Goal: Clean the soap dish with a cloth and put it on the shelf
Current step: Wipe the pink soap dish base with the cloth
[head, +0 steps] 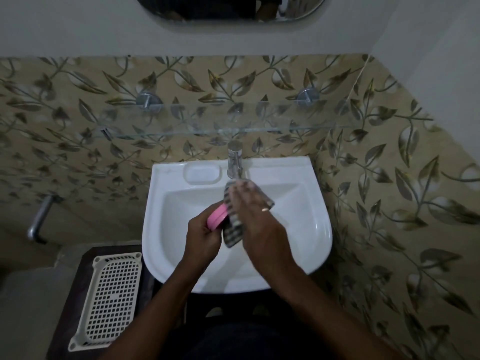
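Note:
Over the white sink basin (309, 229) my left hand (204, 235) grips a pink soap dish (217, 216) on its edge. My right hand (255, 216) presses a grey checked cloth (232, 229) flat against the dish's right side; the cloth drapes under my palm and hides most of the dish. A ring shows on one finger of that hand. The clear glass shelf (259, 123) runs along the tiled wall above the sink, held by two round metal mounts.
A chrome tap (234, 159) stands at the back of the sink, just beyond my fingertips. A moulded soap recess (202, 172) lies to its left. A white perforated plastic tray (109, 294) rests on a dark surface at lower left. A mirror (231, 9) hangs above.

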